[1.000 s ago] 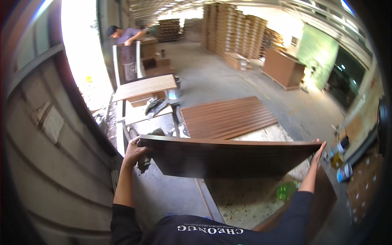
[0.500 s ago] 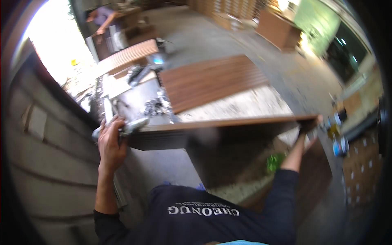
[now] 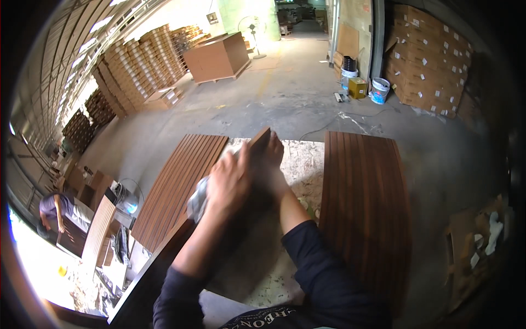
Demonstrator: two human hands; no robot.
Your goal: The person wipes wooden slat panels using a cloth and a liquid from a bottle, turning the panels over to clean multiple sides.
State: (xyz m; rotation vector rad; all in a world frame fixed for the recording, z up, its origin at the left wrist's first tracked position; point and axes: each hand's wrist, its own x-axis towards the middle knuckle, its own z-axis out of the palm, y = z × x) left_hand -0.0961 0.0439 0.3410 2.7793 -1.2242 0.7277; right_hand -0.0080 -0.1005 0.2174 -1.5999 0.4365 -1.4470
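A dark brown wooden panel (image 3: 259, 145) is tilted up on edge, running from the lower left to the middle of the view. My right hand (image 3: 275, 152) grips its far end, with the fingers wrapped over the edge. Close beside it, my left hand (image 3: 229, 181) presses a crumpled grey-white cloth (image 3: 198, 200) against the same panel near that end. The palm and part of the cloth are hidden, and both hands are slightly blurred. Beneath lies a pale, paint-stained work surface (image 3: 304, 159).
Grooved brown panels lie on both sides, one at the left (image 3: 179, 183) and one at the right (image 3: 362, 197). Beyond stand a bucket (image 3: 379, 91), a yellow-brown tin (image 3: 358, 88) and stacked cartons (image 3: 424, 60). A co-worker (image 3: 61, 211) bends over at the far left.
My left hand has gone with the cloth from the panel's left end to its far end, beside my right hand. The view has swung round, and the panel now points away from me.
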